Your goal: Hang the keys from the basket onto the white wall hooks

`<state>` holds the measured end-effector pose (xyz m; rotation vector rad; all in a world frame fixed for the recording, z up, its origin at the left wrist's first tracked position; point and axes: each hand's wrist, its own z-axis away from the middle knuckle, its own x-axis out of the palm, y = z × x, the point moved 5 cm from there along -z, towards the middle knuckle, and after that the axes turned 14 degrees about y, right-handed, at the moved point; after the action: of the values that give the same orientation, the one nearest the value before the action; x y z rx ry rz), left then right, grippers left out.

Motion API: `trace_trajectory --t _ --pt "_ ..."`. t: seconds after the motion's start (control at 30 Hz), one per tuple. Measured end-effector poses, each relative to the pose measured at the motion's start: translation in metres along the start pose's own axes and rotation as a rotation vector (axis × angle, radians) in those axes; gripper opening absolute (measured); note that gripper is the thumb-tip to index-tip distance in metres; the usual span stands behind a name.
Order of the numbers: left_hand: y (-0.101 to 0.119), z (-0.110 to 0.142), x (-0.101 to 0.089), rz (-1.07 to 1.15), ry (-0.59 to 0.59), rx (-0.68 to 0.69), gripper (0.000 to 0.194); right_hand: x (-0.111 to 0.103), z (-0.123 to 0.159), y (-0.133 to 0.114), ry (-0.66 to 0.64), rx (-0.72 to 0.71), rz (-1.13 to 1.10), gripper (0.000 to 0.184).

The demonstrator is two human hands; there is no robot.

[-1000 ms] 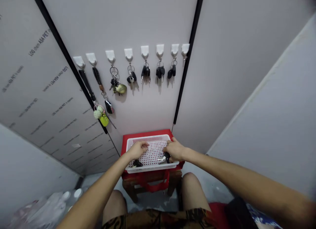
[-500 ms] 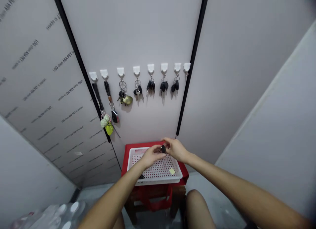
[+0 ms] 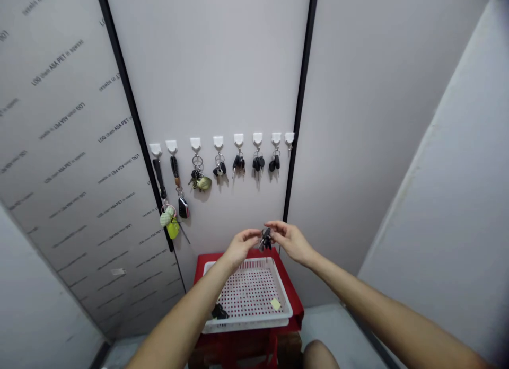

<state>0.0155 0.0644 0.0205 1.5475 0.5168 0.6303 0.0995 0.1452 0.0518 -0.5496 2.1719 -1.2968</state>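
A bunch of dark-headed keys (image 3: pixel 266 239) hangs between my two hands, above the far edge of the white plastic basket (image 3: pixel 283 300). My left hand (image 3: pixel 240 247) grips the bunch from the left with thumb and fingers. From the right, my right hand (image 3: pixel 291 242) pinches it near the top. On the wall ahead is a row of white hooks (image 3: pixel 238 139), most with keys hanging from them. The rightmost hook (image 3: pixel 289 138) carries only a small metal clasp.
Inside the basket lie a black item (image 3: pixel 219 312) at the near left and a pale yellow piece (image 3: pixel 275 304) at the right. A red cloth (image 3: pixel 295 305) lies under the basket, on a wooden stool (image 3: pixel 289 348). Black strips (image 3: pixel 302 88) run along the wall panels.
Both hands have lifted the key bunch from over the basket towards the wall. The keys now hang down and show more clearly. The camera view has tilted upward.
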Motion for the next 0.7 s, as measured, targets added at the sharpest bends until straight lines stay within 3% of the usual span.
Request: trace_trajectory --t 0.17,0.33,0.5,0.7 --pt "0.005 0.001 0.008 0.004 -0.072 0.023 0.029 -0.005 0.000 -0.008 0.052 0.175 -0.326 0.022" --pt "0.011 0.002 0.014 -0.040 -0.142 0.052 0.019 -0.008 0.003 -0.010 0.060 0.197 -0.466 0.018" --pt "0.039 -0.007 -0.002 -0.217 0.011 0.127 0.015 -0.018 0.004 -0.005 -0.020 0.183 -0.348 0.013" --pt "0.076 -0.002 0.017 -0.552 -0.157 0.383 0.015 -0.006 0.005 -0.017 -0.056 -0.052 -0.131 0.019"
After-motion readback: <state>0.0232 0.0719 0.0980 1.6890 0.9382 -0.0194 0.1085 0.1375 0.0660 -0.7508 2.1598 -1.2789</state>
